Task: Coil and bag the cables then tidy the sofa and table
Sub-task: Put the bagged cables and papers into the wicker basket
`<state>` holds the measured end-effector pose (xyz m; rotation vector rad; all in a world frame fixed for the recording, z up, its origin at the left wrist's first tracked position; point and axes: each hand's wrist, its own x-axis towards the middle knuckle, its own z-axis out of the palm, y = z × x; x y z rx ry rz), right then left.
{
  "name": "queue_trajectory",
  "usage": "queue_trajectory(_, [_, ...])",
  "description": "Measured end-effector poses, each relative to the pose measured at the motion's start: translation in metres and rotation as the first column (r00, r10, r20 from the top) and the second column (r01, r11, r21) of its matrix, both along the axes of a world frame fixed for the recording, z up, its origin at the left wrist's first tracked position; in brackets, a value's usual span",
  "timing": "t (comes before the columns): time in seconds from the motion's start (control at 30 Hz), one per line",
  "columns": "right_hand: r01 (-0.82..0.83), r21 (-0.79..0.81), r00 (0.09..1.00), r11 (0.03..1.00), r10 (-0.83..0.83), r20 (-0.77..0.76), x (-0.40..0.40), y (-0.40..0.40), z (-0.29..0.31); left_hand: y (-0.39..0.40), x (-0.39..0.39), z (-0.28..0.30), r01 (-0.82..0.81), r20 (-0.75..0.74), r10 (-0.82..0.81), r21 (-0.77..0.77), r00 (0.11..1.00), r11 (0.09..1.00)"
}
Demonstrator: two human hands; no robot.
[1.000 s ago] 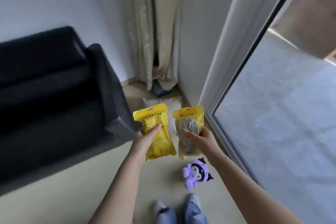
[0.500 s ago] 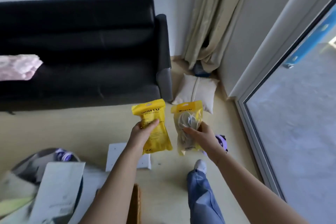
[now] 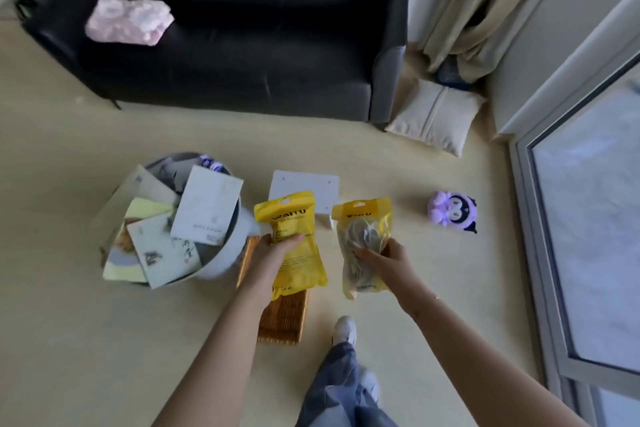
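Head view: both hands, left (image 3: 273,255) and right (image 3: 388,262), each grip a yellow pouch.

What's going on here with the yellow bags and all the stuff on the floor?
A person stands over the floor holding two yellow pouches: the left hand grips the opaque pouch, the right hand the clear-fronted pouch with a coiled cable inside. Below lie a round white table piled with papers, a woven basket, a purple plush toy and a cushion. A pink cloth sits on the black sofa.
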<state>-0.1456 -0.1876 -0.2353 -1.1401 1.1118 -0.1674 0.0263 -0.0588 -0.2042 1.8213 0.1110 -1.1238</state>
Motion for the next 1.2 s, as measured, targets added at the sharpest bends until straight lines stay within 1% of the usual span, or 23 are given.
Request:
queue_trajectory(0.1, [-0.008, 0.051, 1.000, 0.999, 0.007, 0.008, -0.013, 0.038, -0.010, 0.042, -0.013, -0.016, -0.040, -0.032, 0.041, 0.018, 0.999, 0.999])
queue_trajectory(0.17, [0.021, 0.081, 1.000, 0.996, -0.022, 0.005, -0.018, 0.061, -0.019, 0.066, -0.018, -0.025, -0.065, -0.040, 0.066, 0.042, 0.997, 0.997])
queue_trajectory(0.27, [0.100, 0.148, 0.995, 0.984, -0.103, 0.009, -0.016, 0.095, -0.036, 0.095, -0.012, -0.041, -0.058, -0.019, 0.059, 0.051, 0.998, 0.997])
queue_trajectory(0.33, [0.119, 0.171, 0.992, 0.978, -0.124, 0.018, -0.011, 0.112, -0.045, 0.109, 0.000, -0.053, -0.058, 0.006, 0.057, 0.069, 0.998, 0.996])
queue_trajectory(0.4, [0.158, 0.189, 0.986, 0.969, -0.164, 0.016, -0.003, 0.130, -0.060, 0.120, 0.014, -0.069, -0.017, 0.018, 0.016, 0.077, 1.000, 0.997])
queue_trajectory(0.5, [0.278, 0.181, 0.960, 0.943, -0.279, -0.019, 0.013, 0.161, -0.087, 0.137, 0.036, -0.094, 0.041, 0.024, -0.043, 0.069, 0.999, 0.997])
queue_trajectory(0.6, [0.406, 0.147, 0.914, 0.902, -0.401, -0.060, 0.038, 0.202, -0.131, 0.164, 0.070, -0.132, 0.135, 0.032, -0.138, 0.079, 0.990, 0.988])
queue_trajectory(0.67, [0.480, 0.156, 0.876, 0.863, -0.480, -0.045, 0.053, 0.227, -0.155, 0.182, 0.091, -0.159, 0.163, 0.032, -0.166, 0.091, 0.986, 0.982])
queue_trajectory(0.7, [0.507, 0.158, 0.860, 0.847, -0.508, -0.039, 0.057, 0.233, -0.159, 0.185, 0.096, -0.168, 0.188, 0.051, -0.194, 0.102, 0.980, 0.977])
queue_trajectory(0.83, [0.620, 0.160, 0.779, 0.768, -0.627, -0.012, 0.093, 0.283, -0.210, 0.216, 0.132, -0.233, 0.282, 0.105, -0.302, 0.172, 0.948, 0.944])
queue_trajectory(0.93, [0.651, 0.154, 0.751, 0.743, -0.660, 0.014, 0.107, 0.307, -0.258, 0.223, 0.146, -0.284, 0.349, 0.164, -0.376, 0.170, 0.912, 0.921])
queue_trajectory(0.97, [0.652, 0.155, 0.749, 0.742, -0.662, 0.018, 0.108, 0.309, -0.266, 0.222, 0.148, -0.295, 0.386, 0.184, -0.416, 0.179, 0.890, 0.905])
queue_trajectory(1.0, [0.653, 0.145, 0.749, 0.743, -0.662, 0.024, 0.110, 0.315, -0.288, 0.224, 0.150, -0.317, 0.425, 0.208, -0.461, 0.196, 0.862, 0.883])
queue_trajectory(1.07, [0.651, 0.118, 0.751, 0.750, -0.659, 0.047, 0.111, 0.317, -0.320, 0.221, 0.152, -0.352, 0.518, 0.274, -0.577, 0.263, 0.769, 0.814])
queue_trajectory(1.1, [0.658, 0.097, 0.744, 0.747, -0.664, 0.068, 0.110, 0.318, -0.340, 0.221, 0.152, -0.376, 0.569, 0.309, -0.638, 0.290, 0.706, 0.770])
queue_trajectory(1.17, [0.656, 0.046, 0.746, 0.754, -0.656, 0.110, 0.107, 0.316, -0.378, 0.216, 0.151, -0.418, 0.664, 0.371, -0.753, 0.358, 0.544, 0.657])
queue_trajectory(1.2, [0.654, 0.017, 0.749, 0.756, -0.651, 0.124, 0.105, 0.312, -0.396, 0.212, 0.150, -0.437, 0.692, 0.380, -0.783, 0.374, 0.492, 0.617])
